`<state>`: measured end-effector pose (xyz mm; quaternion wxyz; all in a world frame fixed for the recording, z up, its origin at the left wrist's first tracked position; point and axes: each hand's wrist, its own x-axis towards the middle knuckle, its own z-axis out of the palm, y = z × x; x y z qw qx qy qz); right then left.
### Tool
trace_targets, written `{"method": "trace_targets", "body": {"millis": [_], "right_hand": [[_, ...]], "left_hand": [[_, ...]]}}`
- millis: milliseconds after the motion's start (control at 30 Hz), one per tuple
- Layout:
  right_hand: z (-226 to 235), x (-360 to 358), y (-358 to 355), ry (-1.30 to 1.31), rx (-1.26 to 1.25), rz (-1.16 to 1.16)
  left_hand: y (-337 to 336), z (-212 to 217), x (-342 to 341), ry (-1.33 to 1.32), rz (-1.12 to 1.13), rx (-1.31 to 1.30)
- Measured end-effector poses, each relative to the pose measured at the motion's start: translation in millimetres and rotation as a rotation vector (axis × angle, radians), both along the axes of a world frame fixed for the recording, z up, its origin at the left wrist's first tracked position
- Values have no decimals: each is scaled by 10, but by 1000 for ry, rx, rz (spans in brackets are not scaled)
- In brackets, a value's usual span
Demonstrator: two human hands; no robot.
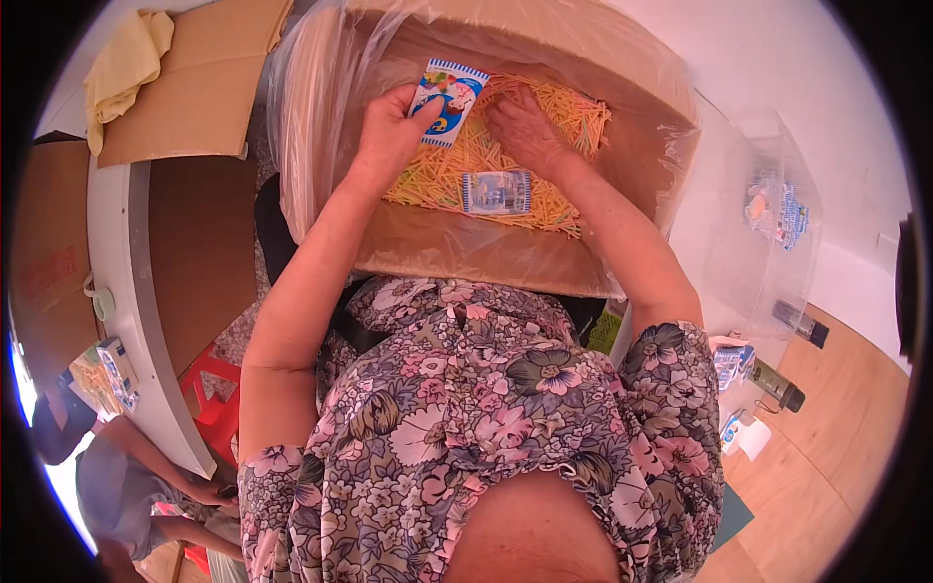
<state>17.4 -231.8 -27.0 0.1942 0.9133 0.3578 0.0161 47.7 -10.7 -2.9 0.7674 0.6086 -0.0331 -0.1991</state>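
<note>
My left hand [396, 131] grips a small blue and white snack packet [449, 102] by its left side, thumb across its front. It is held above a heap of thin yellow and orange sticks [428, 185] inside a carton [437, 251] lined with clear plastic. In the heap, my right hand [528, 134] is closed with its fingers down among the sticks; what they hold is hidden. A second packet [496, 192], mostly see-through with blue striped ends, lies on the sticks nearer to me.
At the right stands a clear plastic bin [777, 223] with several packets inside. A dark bottle [777, 387] lies below it. Flattened cardboard [199, 87] with a yellow cloth [126, 68] is at the upper left. Another person [146, 486] sits at the lower left.
</note>
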Motion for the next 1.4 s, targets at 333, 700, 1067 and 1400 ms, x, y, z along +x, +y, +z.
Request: {"method": "trace_targets", "body": {"millis": [333,700,1067,1400], "right_hand": [[190,-15,-154,99,5,-263],[146,-19,724,608,356,-861],[-206,-5,840,318,227,-723],[71,12,289,445,941,-938]], "left_hand": [[-19,70,13,6,51,-37],[22,140,37,-53,102,-56],[46,88,81,-97,105,-80],[56,124,72,-98,111,-100]]}}
